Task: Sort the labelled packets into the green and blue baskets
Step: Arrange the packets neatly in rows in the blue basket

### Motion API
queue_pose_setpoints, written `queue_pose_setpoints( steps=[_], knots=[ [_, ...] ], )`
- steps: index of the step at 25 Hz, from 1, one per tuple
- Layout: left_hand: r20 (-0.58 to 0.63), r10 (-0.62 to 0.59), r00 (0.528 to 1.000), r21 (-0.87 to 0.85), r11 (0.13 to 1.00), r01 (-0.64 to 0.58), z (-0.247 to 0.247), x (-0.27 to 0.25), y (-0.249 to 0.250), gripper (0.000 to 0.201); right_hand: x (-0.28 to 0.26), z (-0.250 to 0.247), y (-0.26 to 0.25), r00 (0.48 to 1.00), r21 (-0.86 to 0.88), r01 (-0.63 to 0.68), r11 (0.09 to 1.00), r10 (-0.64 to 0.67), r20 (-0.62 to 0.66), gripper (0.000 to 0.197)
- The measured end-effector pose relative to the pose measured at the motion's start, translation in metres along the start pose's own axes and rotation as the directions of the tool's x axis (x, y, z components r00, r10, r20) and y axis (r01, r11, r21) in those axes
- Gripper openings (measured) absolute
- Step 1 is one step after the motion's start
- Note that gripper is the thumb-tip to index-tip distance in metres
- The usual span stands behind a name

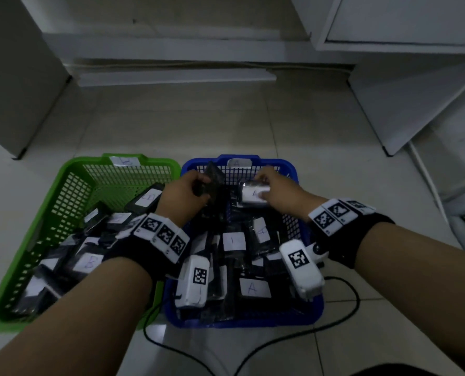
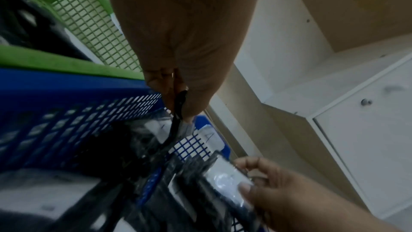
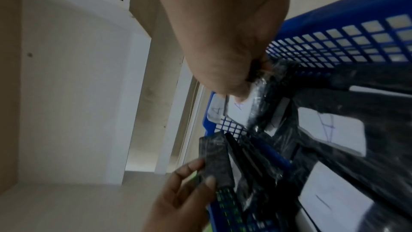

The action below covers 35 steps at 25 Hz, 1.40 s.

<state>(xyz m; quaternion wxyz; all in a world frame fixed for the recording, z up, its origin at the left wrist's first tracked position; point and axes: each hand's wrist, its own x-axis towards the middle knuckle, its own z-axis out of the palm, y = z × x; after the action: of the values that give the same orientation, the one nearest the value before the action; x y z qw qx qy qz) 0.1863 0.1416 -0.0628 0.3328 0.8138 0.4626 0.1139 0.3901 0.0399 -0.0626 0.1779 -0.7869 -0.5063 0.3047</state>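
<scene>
Head view: both forearms reach forward over the blue basket (image 1: 311, 314), which sits on a tiled floor (image 1: 225, 126), touching the green basket (image 1: 63, 183) on its left side. Left hand (image 1: 183, 195) is over the far-left part of the blue basket, fingers curled, pinching a dark packet (image 1: 213, 176) that stands tilted up above the pile. Right hand (image 1: 276, 189) is at the far-right part of the blue basket, fingers bent over a white-labelled packet (image 1: 253, 195), thumb underneath; label letter blurred. Both baskets hold heaps of black packets: "A" labels in blue, "B" in green. Each wrist wears a black strap with marker tags.

Left wrist view: left hand (image 2: 178, 41) points down, thumb and finger closed on the thin edge of the dark packet (image 2: 178, 110), just above the blue basket (image 2: 67, 98) wall. Green basket (image 2: 89, 24) lies beyond that wall. Right hand (image 2: 289, 197) sits lower, fingertips clasping the labelled packet (image 2: 225, 177).

Right wrist view: right hand (image 3: 223, 41) bends downward, thumb and fingers clamped on the labelled packet (image 3: 245, 108) near the blue basket (image 3: 334, 45) rim. Left hand (image 3: 185, 191) below, fingers gripping the dark packet (image 3: 216, 161). Motion blur throughout.
</scene>
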Motion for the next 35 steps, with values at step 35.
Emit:
queue_pose_setpoints(
  steps=[35],
  knots=[
    [0.089,0.202,0.975,0.341,0.914,-0.22,0.023,-0.004,-0.007,0.039,-0.002,0.03,0.015,0.959,-0.165,0.281,0.945,-0.268,0.093,0.022]
  ],
)
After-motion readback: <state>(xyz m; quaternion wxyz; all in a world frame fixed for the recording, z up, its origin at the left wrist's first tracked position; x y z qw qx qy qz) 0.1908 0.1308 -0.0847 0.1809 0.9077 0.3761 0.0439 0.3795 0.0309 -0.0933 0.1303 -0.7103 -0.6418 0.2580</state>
